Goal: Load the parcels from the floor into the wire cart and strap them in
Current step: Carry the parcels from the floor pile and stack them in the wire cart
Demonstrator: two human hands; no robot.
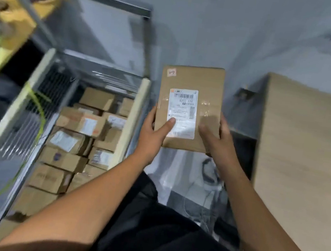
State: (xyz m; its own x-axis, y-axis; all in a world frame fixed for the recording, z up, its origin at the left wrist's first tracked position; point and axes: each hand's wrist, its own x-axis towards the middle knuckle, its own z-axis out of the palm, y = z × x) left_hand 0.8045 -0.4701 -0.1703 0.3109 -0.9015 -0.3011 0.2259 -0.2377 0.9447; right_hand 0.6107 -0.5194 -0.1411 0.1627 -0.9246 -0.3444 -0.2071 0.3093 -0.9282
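Both hands, left hand [155,133] and right hand [216,137], are gripping a flat parcel [189,107] by its near edge, thumbs curled over its top. To their left, the wire cart [2,125] is already holding many parcels [79,135]; strapping appears not yet begun.

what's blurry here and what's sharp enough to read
Head view: the held parcel and its label are sharpest, barcode distinct but small print unreadable; left hand and right hand grip it; the wire cart rails and cardboard at upper left smear with motion blur.
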